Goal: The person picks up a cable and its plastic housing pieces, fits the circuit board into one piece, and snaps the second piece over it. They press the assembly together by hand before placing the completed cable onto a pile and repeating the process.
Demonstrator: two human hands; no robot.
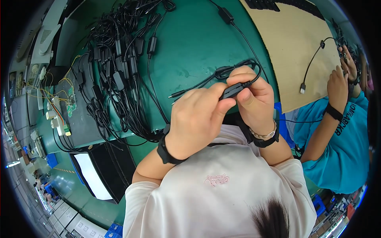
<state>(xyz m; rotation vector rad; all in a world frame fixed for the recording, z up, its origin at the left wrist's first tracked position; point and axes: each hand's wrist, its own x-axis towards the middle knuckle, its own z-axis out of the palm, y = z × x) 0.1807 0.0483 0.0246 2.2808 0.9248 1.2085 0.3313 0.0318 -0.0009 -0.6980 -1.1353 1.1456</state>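
Just above the green table, both hands meet at a black cable with a slim inline box [231,91]. My left hand [198,115] pinches the box's left end between thumb and fingers. My right hand [256,99] is closed around its other end, where the cord leaves. A bundled loop of this black cord [228,71] lies just beyond the fingers, and a thin plug tip [174,95] points out to the left. The fingers cover part of the box. Black bands circle both wrists.
A large tangle of black cables [119,67] with inline boxes covers the table's left. Farther left are a small circuit board [71,102] and thin coloured wires. Cardboard [293,55] lies at right, with a USB cable on it. A co-worker in a teal shirt [345,146] works there.
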